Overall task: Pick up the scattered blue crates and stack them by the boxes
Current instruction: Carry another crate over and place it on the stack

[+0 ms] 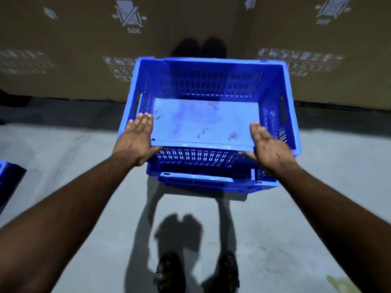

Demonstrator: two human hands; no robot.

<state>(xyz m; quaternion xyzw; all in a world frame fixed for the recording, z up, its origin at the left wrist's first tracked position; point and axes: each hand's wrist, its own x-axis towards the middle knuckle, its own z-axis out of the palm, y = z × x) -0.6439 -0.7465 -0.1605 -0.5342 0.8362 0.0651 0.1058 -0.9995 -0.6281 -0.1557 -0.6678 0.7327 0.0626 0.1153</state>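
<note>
On a grey concrete floor (84, 187), directly in front of tall cardboard boxes (74, 49) printed with handling symbols and the word SIDE, stands a stack of blue crates. Upper blue crate (211, 85): open-topped, with slotted walls, a handle cut-out in each short side, and a pale, stained bottom panel; it sits on or nested in a lower blue crate (211, 182), of which only the near rim and part of a wall show, and its far rim lies close to the boxes. Left hand (135, 142): fingers straight and together, laid flat on the near left corner of the upper crate, fingertips over its rim, thumb along the near edge. Right hand (268, 146): fingers extended, palm turned inward against the near right corner, thumb under the near edge. Neither hand curls round the crate. Another blue crate (8, 182) is cut off at the left edge, well apart from the stack. Dark shoes (171, 273) and the person's shadow appear at the bottom.
</note>
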